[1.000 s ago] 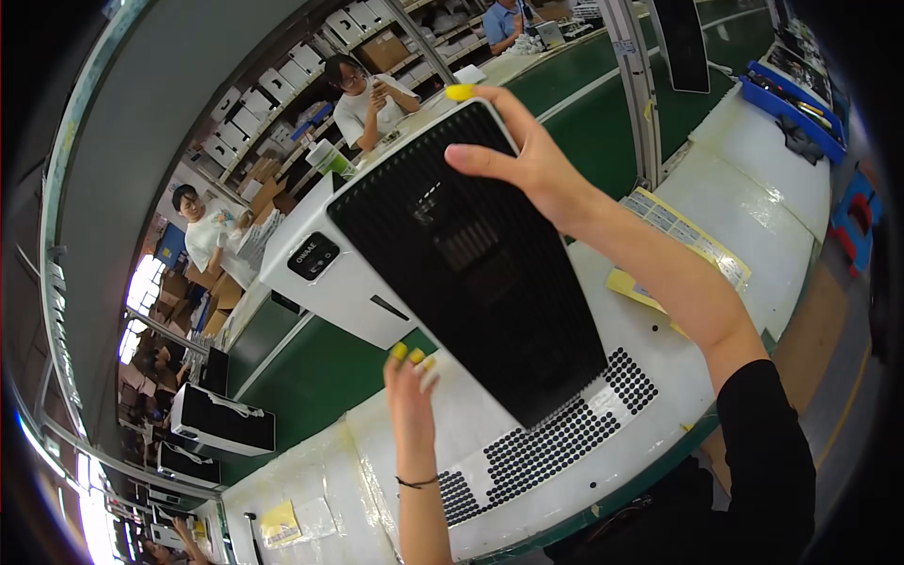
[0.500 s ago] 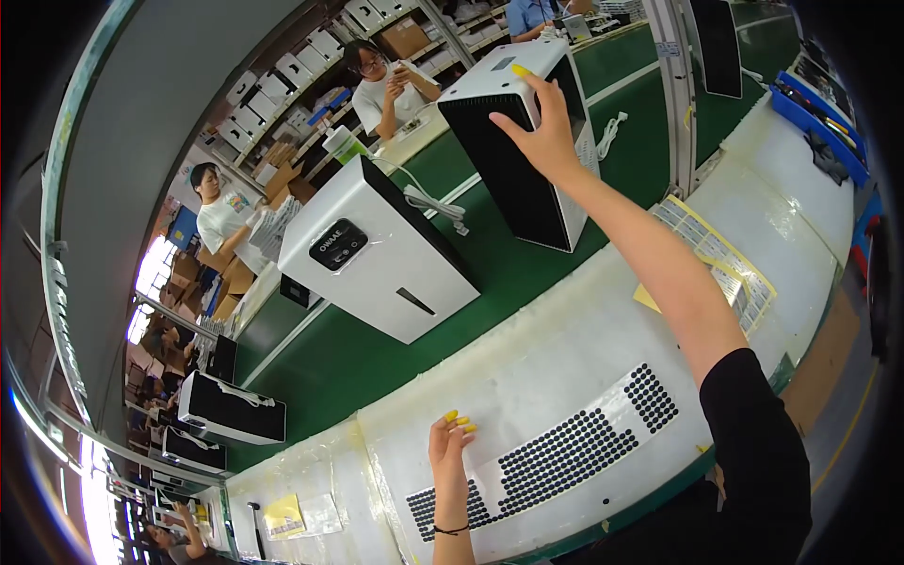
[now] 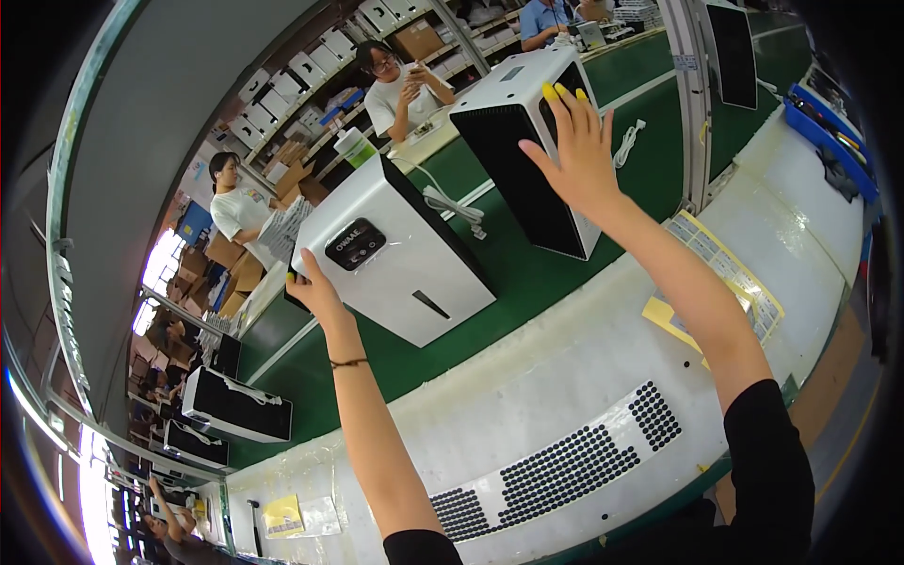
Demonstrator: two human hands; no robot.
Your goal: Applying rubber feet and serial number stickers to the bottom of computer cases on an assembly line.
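Note:
A tall white box-shaped appliance (image 3: 414, 273) with black sides, a dark control panel and a slanted dark slot stands tilted in view on the green belt. My left hand (image 3: 318, 294) is at its left edge, thumb raised along the white front and yellow-tipped fingers apart; part of the hand's contact is hidden. To the right stands a second appliance (image 3: 513, 174), its black back toward me and its top white. Over that one's upper right side my right hand (image 3: 586, 160) is spread, with yellow covers on the fingertips; whether it touches cannot be told.
A sheet of round black pads (image 3: 565, 471) lies on the white-covered bench (image 3: 405, 414). Yellow-backed label sheets (image 3: 725, 273) and a blue tool tray (image 3: 829, 137) are at right. A metal post (image 3: 695, 113) rises beside the belt. Coiled white cords (image 3: 452, 202) lie near the appliances; people work beyond.
My left hand has risen from above the black pads to the white appliance's left edge. My right hand has shifted from the second appliance's top corner, fingers now more spread.

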